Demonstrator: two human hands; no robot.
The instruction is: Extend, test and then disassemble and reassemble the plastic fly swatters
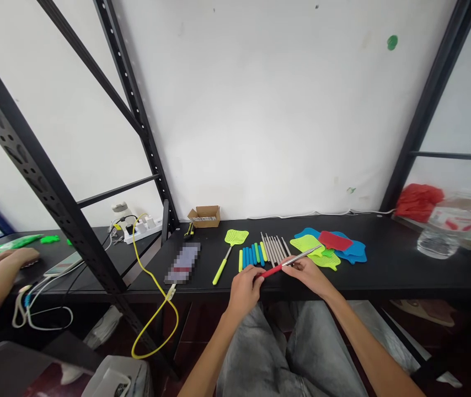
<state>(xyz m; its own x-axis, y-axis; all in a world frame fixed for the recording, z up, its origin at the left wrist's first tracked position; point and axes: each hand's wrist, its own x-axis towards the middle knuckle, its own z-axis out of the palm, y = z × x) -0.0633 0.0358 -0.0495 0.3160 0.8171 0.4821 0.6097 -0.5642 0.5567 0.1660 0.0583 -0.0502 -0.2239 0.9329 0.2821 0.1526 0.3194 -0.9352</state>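
Observation:
My left hand [244, 290] is closed around a red fly swatter handle [272, 271], just over the front edge of the black table. A metal rod [305, 254] extends from the handle, up and to the right. The fingers of my right hand [310, 275] pinch that rod close to where it meets the red grip. Behind my hands lie a row of blue, green and yellow handles [252, 255] and several loose metal rods [274, 249]. Yellow-green swatter heads [305, 243], a red swatter head [335, 241] and blue swatter heads [355, 252] overlap on the right. A whole yellow-green fly swatter [228, 256] lies to the left.
A phone [183, 263] with a yellow cable [149, 271], a small cardboard box [204, 216] and a yellow-black cutter [188, 231] are on the left. A clear water bottle [442, 229] stands far right. Another person's hand [22, 257] rests on the left table, beyond a black post [49, 165].

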